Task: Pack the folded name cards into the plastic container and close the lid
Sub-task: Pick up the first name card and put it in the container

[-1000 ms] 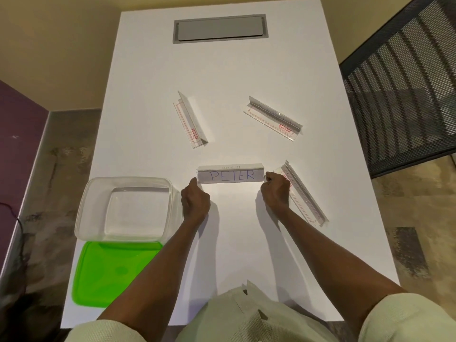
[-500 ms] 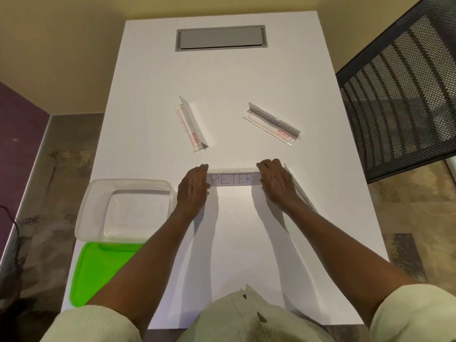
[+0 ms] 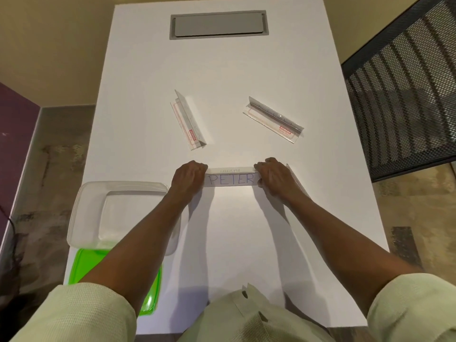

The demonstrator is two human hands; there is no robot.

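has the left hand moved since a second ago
Yes. The left hand has gone forward, away from the plastic container, and now grips the left end of the PETER name card.

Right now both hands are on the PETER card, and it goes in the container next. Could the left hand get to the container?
Probably yes. The container sits open just beside the left hand, its green lid off, nothing between them.

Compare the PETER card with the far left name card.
The PETER card is gripped at both ends by the left hand and right hand; the far left name card lies untouched. PETER card shows blue handwriting and runs crosswise; the far left name card shows red print and lies diagonal. Both are folded strips on the white table.
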